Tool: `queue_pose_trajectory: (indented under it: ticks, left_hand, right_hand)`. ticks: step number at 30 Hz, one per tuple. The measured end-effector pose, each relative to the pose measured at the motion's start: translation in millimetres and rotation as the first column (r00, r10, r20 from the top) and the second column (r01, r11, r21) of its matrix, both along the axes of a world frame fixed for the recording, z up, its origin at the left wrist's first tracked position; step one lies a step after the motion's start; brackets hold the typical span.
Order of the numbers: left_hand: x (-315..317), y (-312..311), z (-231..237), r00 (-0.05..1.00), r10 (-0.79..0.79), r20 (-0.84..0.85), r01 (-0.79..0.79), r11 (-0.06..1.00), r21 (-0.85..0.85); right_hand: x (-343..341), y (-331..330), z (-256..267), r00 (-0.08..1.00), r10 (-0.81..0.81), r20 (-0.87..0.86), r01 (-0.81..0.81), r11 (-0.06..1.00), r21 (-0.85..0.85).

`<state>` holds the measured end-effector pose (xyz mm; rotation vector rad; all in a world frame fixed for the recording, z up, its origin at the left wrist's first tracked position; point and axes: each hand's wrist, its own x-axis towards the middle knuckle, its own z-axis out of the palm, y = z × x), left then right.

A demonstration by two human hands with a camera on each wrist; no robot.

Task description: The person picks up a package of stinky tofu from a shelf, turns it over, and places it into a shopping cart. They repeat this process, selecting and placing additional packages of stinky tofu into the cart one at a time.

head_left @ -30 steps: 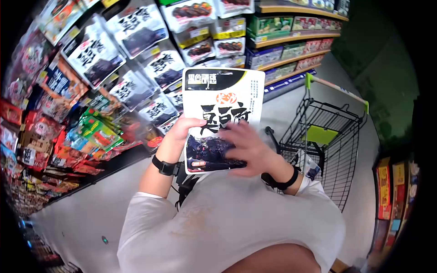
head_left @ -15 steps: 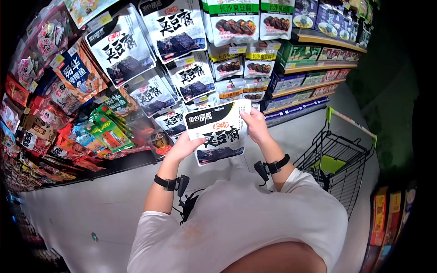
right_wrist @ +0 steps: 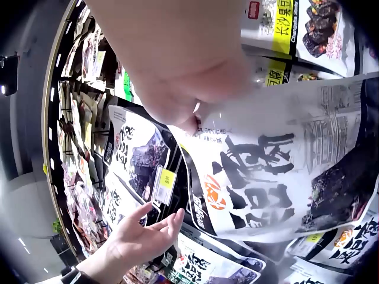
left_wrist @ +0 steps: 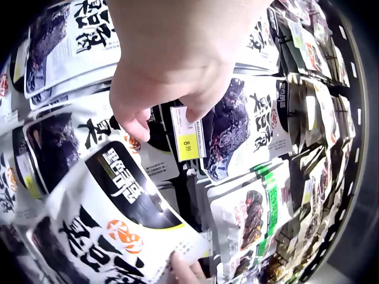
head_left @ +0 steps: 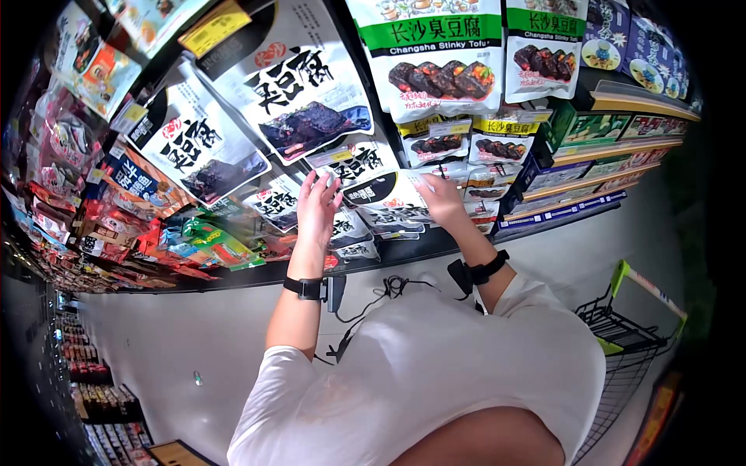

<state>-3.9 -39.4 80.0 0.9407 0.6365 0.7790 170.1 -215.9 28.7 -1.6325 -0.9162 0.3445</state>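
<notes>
A white-and-black bag of stinky tofu point(head_left: 388, 194) is in front of the hanging rows, tilted, its black printed top corner facing up. My right hand point(head_left: 443, 200) pinches it by the top right edge, between thumb and fingers. In the right wrist view the bag's printed front point(right_wrist: 260, 177) spreads out below that hand. My left hand point(head_left: 317, 208) is off the bag, fingers loosely bent and apart. In the left wrist view its fingertips are right at a yellow-and-white price tag point(left_wrist: 188, 136) on the rack, with the thumb to one side.
Matching bags point(head_left: 307, 85) hang on hooks around both hands. Green-topped tofu bags point(head_left: 435, 62) hang to the right, with boxed goods on shelves point(head_left: 622, 128) beyond. Red snack packs point(head_left: 101, 225) fill the left. A shopping cart point(head_left: 622, 342) stands at the right.
The right hand first swept over the bag's front, then both hands held it. Now the bag has moved forward to the rack, the left hand has let go, and the right still pinches it.
</notes>
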Motion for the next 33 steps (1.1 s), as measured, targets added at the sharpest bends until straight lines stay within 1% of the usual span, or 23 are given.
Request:
queue_pose_trajectory:
  ticks: [1,2,3,4,5,6,8,11,13,15,16,18,19,22,23,24,25,26,27,28,30,32,33]
  left_hand:
    - [7,2,4,1.0,0.003,0.029,-0.003,1.0,-0.011]
    - [12,3,5,0.998,0.008,0.059,-0.006,1.0,-0.023]
    - [13,7,3,0.998,-0.008,0.065,0.009,1.0,-0.008]
    - [13,7,2,0.996,0.057,0.062,-0.055,0.998,-0.029]
    - [12,5,2,0.995,0.079,0.063,-0.077,0.996,-0.036]
    - [12,3,2,0.993,0.103,0.065,-0.1,0.994,-0.044]
    - [9,3,1,0.993,0.109,0.052,-0.106,0.992,-0.061]
    - [7,3,3,0.996,0.01,0.089,-0.005,0.998,-0.065]
    - [7,7,-7,0.996,0.018,0.082,-0.014,0.998,-0.053]
    - [9,7,-12,0.994,0.059,0.087,-0.053,0.996,-0.072]
    - [11,6,-14,0.995,0.065,0.081,-0.059,0.996,-0.072]
    - [15,7,-20,0.996,0.093,0.012,-0.093,0.995,-0.037]
    - [13,10,-29,0.998,0.061,0.01,-0.06,0.998,-0.01]
    - [28,6,-37,0.956,0.135,-0.259,-0.077,0.972,0.224]
    - [31,5,-41,0.924,0.185,-0.335,-0.065,0.939,0.338]
    - [32,8,-48,0.926,0.196,-0.324,-0.035,0.896,0.443]
    - [32,9,-52,0.877,0.293,-0.382,0.053,0.729,0.682]
    - [36,7,-50,0.824,0.402,-0.399,0.168,0.5,0.85]
    - [41,-1,-45,0.801,0.403,-0.443,0.166,0.561,0.811]
    - [42,2,-47,0.748,0.483,-0.455,0.258,0.42,0.87]
    - [50,-5,-39,0.666,0.542,-0.512,0.365,0.362,0.858]
    - [58,-6,-42,0.591,0.613,-0.524,0.475,0.261,0.84]
    - [62,-6,-37,0.583,0.531,-0.616,0.503,0.36,0.786]
  right_hand:
    - [6,11,-5,0.999,0.017,-0.031,-0.016,0.999,0.042]
    - [12,18,-1,0.999,0.039,-0.009,-0.039,0.999,-0.001]
    - [17,26,-4,0.988,0.105,-0.111,-0.099,0.993,0.057]
    - [20,35,-6,0.963,0.172,-0.207,-0.149,0.981,0.123]
    - [19,39,3,0.959,0.196,-0.206,-0.153,0.966,0.207]
    - [24,52,-10,0.937,0.265,-0.227,-0.209,0.948,0.241]
    - [29,65,-8,0.934,0.285,-0.213,-0.263,0.956,0.126]
    - [27,82,2,0.909,0.316,-0.272,-0.272,0.944,0.19]
    - [24,94,2,0.887,0.338,-0.315,-0.282,0.936,0.209]
    - [24,109,-5,0.914,0.27,-0.301,-0.2,0.949,0.243]
    - [23,113,-7,0.911,0.275,-0.307,-0.205,0.948,0.243]
    - [22,118,-10,0.916,0.247,-0.316,-0.16,0.947,0.277]
    - [21,122,-11,0.913,0.235,-0.334,-0.124,0.939,0.321]
    - [23,122,-9,0.913,0.205,-0.352,-0.132,0.966,0.223]
    - [24,123,-9,0.912,0.205,-0.356,-0.131,0.966,0.221]
    - [24,123,-8,0.93,0.174,-0.323,-0.104,0.97,0.22]
    - [24,124,-7,0.947,0.141,-0.289,-0.077,0.972,0.222]
    - [25,126,-8,0.947,0.14,-0.289,-0.075,0.972,0.223]
    - [25,129,-13,0.941,0.133,-0.313,-0.061,0.971,0.23]
    - [25,132,-18,0.933,0.127,-0.336,-0.047,0.971,0.236]
    - [26,142,-32,0.927,0.119,-0.356,-0.031,0.97,0.243]
    - [29,149,-36,0.919,0.111,-0.378,-0.017,0.969,0.245]
    - [30,151,-33,0.926,0.09,-0.366,0.012,0.964,0.267]
